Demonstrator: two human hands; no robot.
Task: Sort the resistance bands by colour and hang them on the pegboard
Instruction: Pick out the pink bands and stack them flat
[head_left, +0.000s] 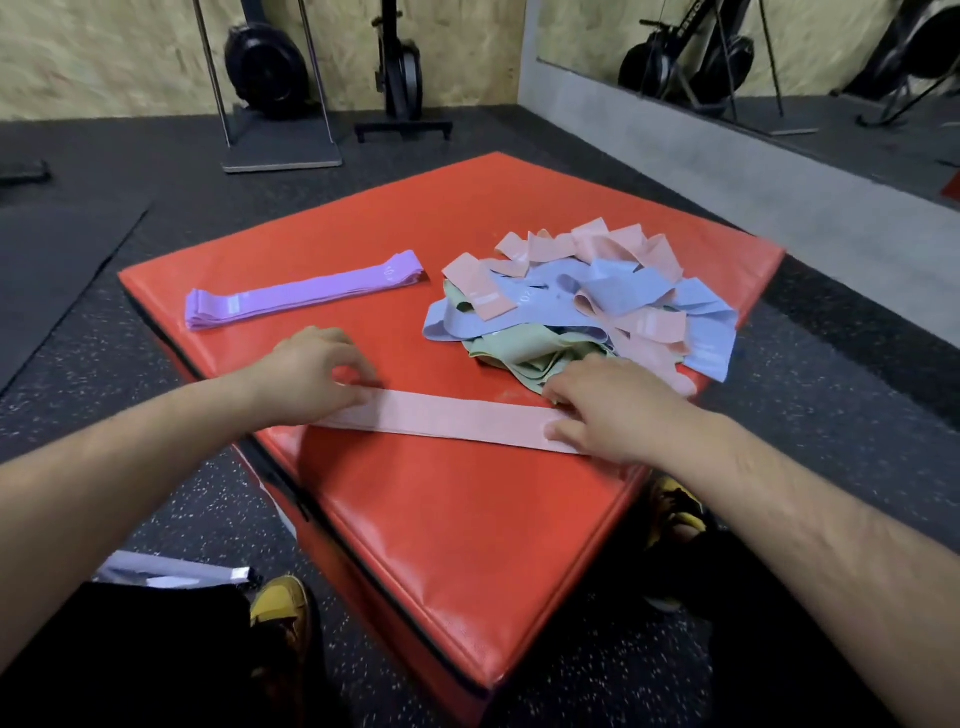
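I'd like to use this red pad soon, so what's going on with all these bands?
A person is sorting resistance bands by colour on the red pad. Both hands are on a pink band laid flat near the front: the left hand at its left end, the right hand pressing its right end. A neat stack of purple bands lies at the back left. A mixed heap of pink, blue and green bands sits on the right, unsorted. No pegboard is in view.
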